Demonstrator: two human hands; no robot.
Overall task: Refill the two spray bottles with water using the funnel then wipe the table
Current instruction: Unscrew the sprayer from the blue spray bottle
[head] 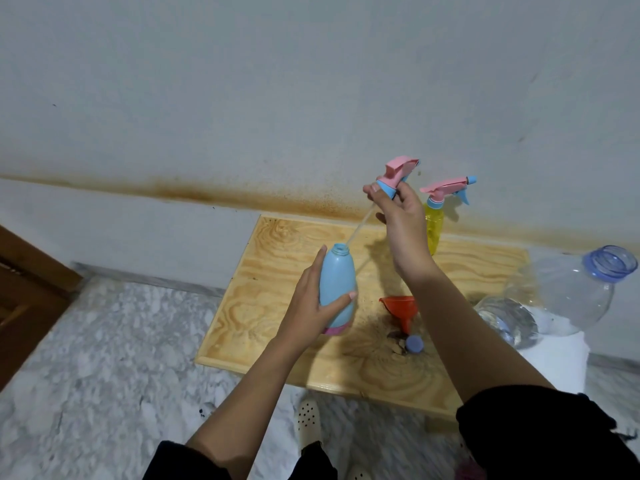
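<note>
Uncapping: my L hand (pixel 308 306) grips blue bottle (pixel 337 289), R hand (pixel 401 223) pinches sprayer (pixel 398 173), tube (pixel 360 228) at neck; next, park sprayer, seat funnel (pixel 400 308).

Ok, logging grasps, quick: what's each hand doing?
Left hand: grips the light-blue plastic bottle.
Right hand: pinches the pink-and-blue trigger sprayer head.

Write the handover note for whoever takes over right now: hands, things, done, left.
Left hand grips the blue bottle. Right hand holds its pink spray head lifted off, with the dip tube tip near the open neck.
Yellow bottle stands at the back of the wooden table, head still on. Orange funnel and blue cap lie on it. Big clear water bottle lies open at the right.
Done: blue bottle opened.
Left: fill both through the funnel, refit heads, wipe the table.
</note>
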